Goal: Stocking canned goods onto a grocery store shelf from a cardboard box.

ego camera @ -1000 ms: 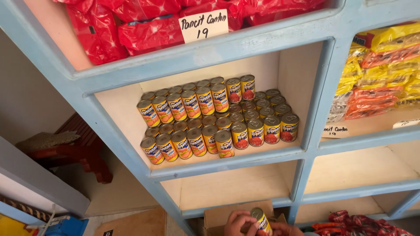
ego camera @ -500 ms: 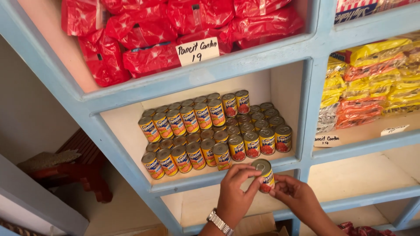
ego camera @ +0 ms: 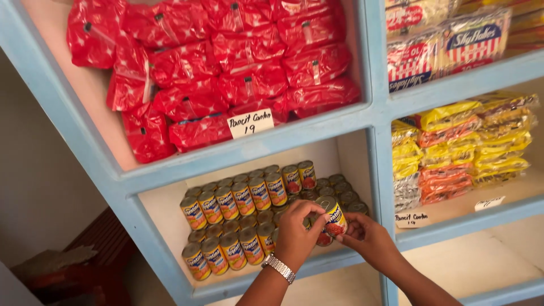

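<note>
Both my hands hold one small tin can (ego camera: 332,215) with a yellow and red label, raised in front of the middle shelf compartment. My left hand (ego camera: 294,235), with a metal watch on the wrist, grips the can's left side and top. My right hand (ego camera: 368,241) supports it from the right and below. Behind the can stand several matching cans (ego camera: 232,215), stacked in two tiers inside the light blue shelf unit (ego camera: 317,136). Part of the front row is hidden by my hands.
Red plastic packets (ego camera: 215,62) fill the compartment above, with a handwritten paper tag on its edge. Yellow and orange packets (ego camera: 470,147) lie in the right compartment, striped packages above them. The lower compartments show bare board. A dark red object stands at the lower left.
My hands have lifted the can from below the shelf up to the front of the canned-goods compartment. The camera has tilted upward, showing more of the upper shelves.
</note>
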